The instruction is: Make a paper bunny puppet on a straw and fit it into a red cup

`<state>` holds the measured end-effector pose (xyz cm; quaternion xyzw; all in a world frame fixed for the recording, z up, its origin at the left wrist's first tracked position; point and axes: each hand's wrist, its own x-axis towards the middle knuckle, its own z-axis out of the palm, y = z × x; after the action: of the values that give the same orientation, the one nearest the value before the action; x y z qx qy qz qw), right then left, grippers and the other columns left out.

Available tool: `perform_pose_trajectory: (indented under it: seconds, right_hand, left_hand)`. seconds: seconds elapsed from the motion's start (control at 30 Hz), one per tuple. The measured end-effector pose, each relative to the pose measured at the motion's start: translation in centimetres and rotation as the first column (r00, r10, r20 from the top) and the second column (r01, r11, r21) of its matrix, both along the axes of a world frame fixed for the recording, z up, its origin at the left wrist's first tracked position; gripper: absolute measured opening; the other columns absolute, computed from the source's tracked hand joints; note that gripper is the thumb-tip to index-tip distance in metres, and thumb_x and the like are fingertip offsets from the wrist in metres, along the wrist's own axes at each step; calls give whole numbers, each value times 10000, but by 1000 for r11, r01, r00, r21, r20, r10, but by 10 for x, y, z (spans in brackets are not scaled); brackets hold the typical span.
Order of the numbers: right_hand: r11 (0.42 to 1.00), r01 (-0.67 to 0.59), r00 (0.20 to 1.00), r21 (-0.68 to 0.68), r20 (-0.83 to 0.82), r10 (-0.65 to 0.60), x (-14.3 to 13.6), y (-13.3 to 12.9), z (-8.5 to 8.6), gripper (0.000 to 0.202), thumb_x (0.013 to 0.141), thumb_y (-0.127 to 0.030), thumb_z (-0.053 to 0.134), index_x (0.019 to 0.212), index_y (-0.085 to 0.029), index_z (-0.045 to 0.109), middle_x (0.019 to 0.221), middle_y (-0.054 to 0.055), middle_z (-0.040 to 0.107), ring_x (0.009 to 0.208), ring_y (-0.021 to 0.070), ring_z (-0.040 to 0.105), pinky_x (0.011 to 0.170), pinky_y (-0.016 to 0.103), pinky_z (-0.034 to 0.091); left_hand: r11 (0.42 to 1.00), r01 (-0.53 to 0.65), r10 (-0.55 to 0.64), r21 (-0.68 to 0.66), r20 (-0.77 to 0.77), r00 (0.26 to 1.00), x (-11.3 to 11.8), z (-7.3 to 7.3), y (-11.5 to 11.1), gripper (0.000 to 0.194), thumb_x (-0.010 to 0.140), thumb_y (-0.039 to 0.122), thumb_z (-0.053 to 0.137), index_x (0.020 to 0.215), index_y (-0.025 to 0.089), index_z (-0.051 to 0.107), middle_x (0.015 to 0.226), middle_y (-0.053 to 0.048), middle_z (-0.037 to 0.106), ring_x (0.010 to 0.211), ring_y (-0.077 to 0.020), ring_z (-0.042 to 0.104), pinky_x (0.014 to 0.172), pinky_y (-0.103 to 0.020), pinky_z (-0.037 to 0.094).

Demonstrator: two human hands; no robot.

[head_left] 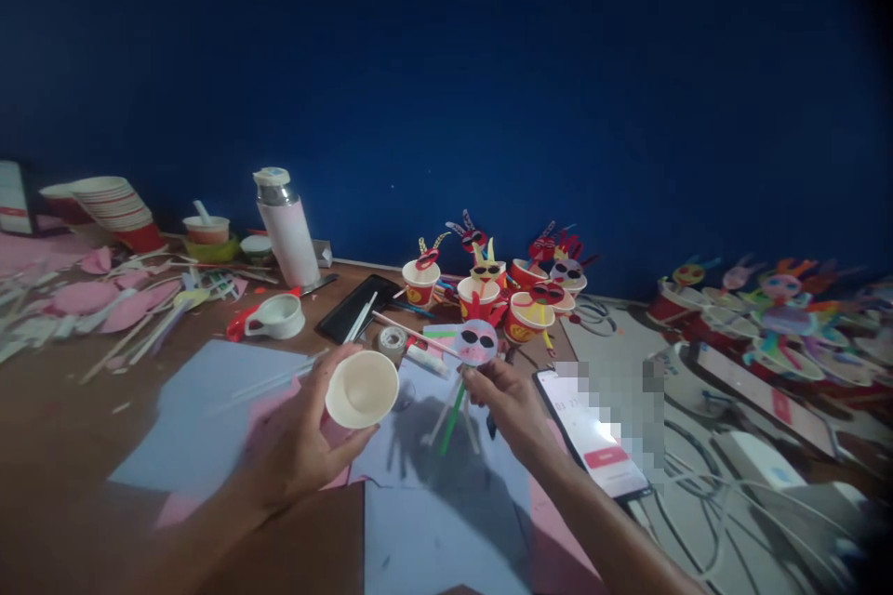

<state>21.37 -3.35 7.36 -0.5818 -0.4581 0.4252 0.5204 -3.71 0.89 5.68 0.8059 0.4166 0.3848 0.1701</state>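
A paper cup [361, 390] with a pale inside is in my left hand [297, 437], its mouth tilted toward me and my fingers wrapped round its side. My right hand [506, 400] pinches a small paper figure [476, 342] with a round pinkish face, dark eye shapes and red strips on top. White and green strips [455, 418] hang below the figure. Cup and figure are apart, both above bluish-white paper sheets [439, 521] on the table.
Red cups with paper figures [528, 318] stand near the blue wall, more at the right. A bottle [287, 232], tape roll [392, 339], white mug [279, 316] and black tray [355, 307] lie beyond my hands. Right: phone [593, 437], cables. Left: stacked cups [115, 209], paper scraps.
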Motion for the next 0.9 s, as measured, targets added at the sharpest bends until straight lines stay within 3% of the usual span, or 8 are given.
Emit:
perform_pose_trajectory:
  seconds: [0.17,0.37,0.5,0.67,0.9]
  right_hand:
    - [996,3,998,-92,69,4,4,-13,-10,332,749,-473,586,612,-176,530,525,-35,474,502,100,411,498,227,313]
    - [993,-65,989,-100,127,78,3,-13,-23,366,724,-519,581,605,-176,535,528,-41,457,511,106,411,504,229,330]
    - [992,-97,977,-78,183,109,1,-15,-31,317,759,-471,578,659,-171,563,601,-28,506,563,117,430,530,231,324]
    - [995,-80,901,-53,424,95,-2,-21,-39,293,817,-433,530,693,-170,571,588,-22,519,550,130,450,516,235,320]
    - [993,-103,837,-54,535,116,-8,-21,-40,263,841,-426,508,712,-197,516,598,-19,554,553,146,509,529,238,357]
  left_hand:
    - [988,137,-134,-66,37,990,0,-2,0,863,723,266,693,1420,227,187,1346,-144,466,1211,-303,484,1001,-433,419]
    - [979,187,-174,-85,136,975,-2,-11,5,898,743,264,688,1427,228,107,1362,-149,449,1271,-296,414,1047,-454,352]
    - [980,186,-182,-64,63,981,-8,-15,4,935,705,317,729,1421,235,134,1364,-146,452,1283,-319,395,1059,-475,330]
    - [970,235,-240,-57,-85,967,-10,-3,-6,880,698,366,728,1393,253,200,1361,-141,457,1255,-299,443,1039,-428,380]
    - [970,203,-222,-137,-151,963,-9,0,-11,936,671,380,736,1420,226,195,1328,-154,499,1182,-315,515,985,-419,441]
